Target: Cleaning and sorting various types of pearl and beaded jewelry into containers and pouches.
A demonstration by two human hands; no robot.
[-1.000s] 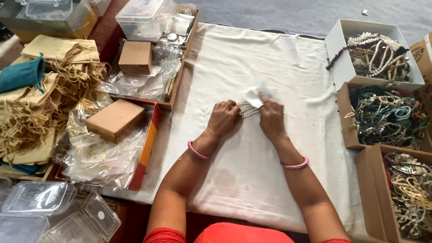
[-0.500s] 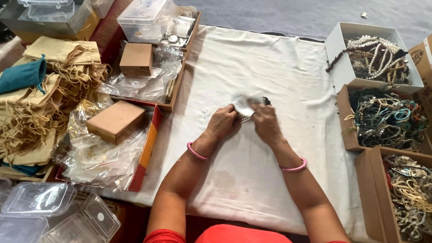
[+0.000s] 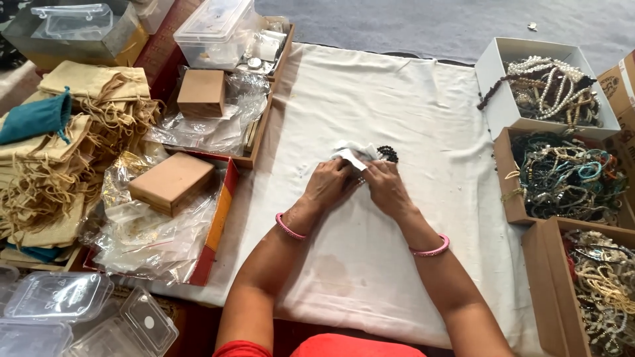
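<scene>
Now-raised white wrapper (image 3: 350, 153), dark beads (image 3: 387, 154) exposed.

— At the frame's right edge we see three open boxes: a white box (image 3: 493, 79) of pearl strands, two brown ones heaped with beads.

— We note tan drawstring pouches (image 3: 73, 132) at left, clear plastic cases (image 3: 59, 304) at lower left.

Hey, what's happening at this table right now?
A person sits at a white cloth, both hands together at its middle. The left hand and right hand hold a small white wrapper with a dark beaded bracelet beside it. Boxes of beaded jewellery stand to the right, cloth pouches and small cardboard boxes to the left.
</scene>
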